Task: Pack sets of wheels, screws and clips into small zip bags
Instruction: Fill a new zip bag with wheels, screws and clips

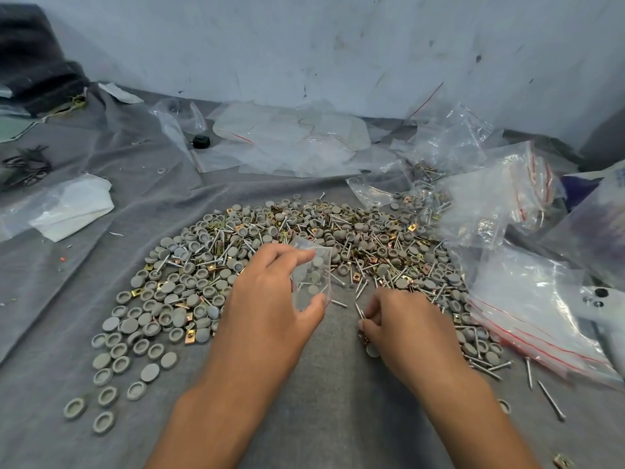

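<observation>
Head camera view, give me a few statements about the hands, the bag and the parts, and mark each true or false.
1. The left hand holds a small zip bag. True.
2. The small zip bag is empty. False: grey wheels show inside it.
3. The right hand pinches screws. True.
4. The parts pile lies in a metal tray. False: it lies on grey cloth.

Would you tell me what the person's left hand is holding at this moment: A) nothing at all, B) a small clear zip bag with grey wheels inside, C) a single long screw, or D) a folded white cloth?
B: the left hand pinches a small clear zip bag between thumb and fingers, with grey wheels showing through the plastic.
</observation>
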Tool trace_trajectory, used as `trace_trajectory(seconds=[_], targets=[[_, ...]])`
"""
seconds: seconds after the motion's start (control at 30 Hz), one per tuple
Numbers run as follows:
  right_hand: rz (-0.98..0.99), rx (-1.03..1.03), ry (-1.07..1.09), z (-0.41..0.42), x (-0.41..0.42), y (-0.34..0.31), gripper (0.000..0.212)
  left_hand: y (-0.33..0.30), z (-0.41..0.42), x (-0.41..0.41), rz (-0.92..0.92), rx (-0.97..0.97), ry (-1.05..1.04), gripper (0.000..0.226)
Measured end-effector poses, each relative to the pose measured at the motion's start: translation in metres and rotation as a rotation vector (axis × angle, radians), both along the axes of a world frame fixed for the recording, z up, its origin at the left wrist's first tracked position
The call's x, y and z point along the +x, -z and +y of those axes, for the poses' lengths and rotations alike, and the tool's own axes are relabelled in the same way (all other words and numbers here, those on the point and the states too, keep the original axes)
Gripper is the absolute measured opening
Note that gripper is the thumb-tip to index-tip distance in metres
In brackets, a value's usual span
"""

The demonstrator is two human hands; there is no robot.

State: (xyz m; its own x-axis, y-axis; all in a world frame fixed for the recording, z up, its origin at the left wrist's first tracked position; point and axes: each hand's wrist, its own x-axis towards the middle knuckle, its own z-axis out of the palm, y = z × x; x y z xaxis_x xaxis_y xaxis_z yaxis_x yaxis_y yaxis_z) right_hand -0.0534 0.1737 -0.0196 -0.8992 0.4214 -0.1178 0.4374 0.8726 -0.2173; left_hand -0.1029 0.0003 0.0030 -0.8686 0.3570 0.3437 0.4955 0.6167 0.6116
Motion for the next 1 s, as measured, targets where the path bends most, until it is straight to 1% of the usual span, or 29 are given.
trace_trajectory(seconds=[0.07, 0.2, 0.27, 0.33, 0.4, 0.47, 0.5, 0.53, 0.6, 0.77, 0.9, 1.0], targets=[[0.011, -0.030, 0.002, -0.003, -0.002, 0.000, 0.009, 0.000, 0.000, 0.000, 0.003, -0.001, -0.001, 0.056], [-0.004, -0.051, 0.008, -0.005, -0.006, 0.000, 0.017, 0.001, -0.001, 0.000, 0.001, -0.006, 0.003, 0.055], [0.021, -0.114, 0.011, -0.002, -0.007, 0.000, 0.015, 0.001, -0.002, 0.000, -0.001, -0.009, 0.002, 0.056], [0.155, -0.286, 0.034, 0.004, -0.006, -0.005, 0.008, 0.001, -0.002, 0.000, -0.005, -0.009, 0.000, 0.056], [0.380, -0.499, 0.013, 0.006, -0.003, -0.016, 0.010, 0.001, -0.003, 0.000, -0.006, -0.002, 0.004, 0.055], [0.618, -0.640, -0.106, 0.002, 0.001, -0.029, 0.014, 0.001, -0.002, 0.000, -0.009, -0.009, 0.010, 0.055], [0.697, -0.651, -0.194, -0.003, 0.003, -0.034, 0.015, 0.001, -0.002, 0.000, -0.010, -0.014, 0.015, 0.055], [0.741, -0.622, -0.276, -0.008, 0.004, -0.038, 0.017, 0.001, -0.002, 0.000, -0.010, -0.017, 0.018, 0.056], [0.764, -0.518, -0.380, -0.017, 0.005, -0.038, 0.022, 0.001, -0.001, 0.000, -0.009, -0.018, 0.024, 0.055], [0.718, -0.264, -0.437, -0.023, -0.002, -0.029, 0.025, 0.000, 0.002, 0.002, -0.009, -0.003, 0.029, 0.052], [0.722, -0.229, -0.441, -0.025, -0.002, -0.026, 0.024, 0.000, 0.002, 0.002, -0.016, -0.005, 0.027, 0.052], [0.735, -0.283, -0.426, -0.026, -0.003, -0.027, 0.025, -0.001, 0.004, 0.002, -0.011, -0.014, 0.030, 0.051]])
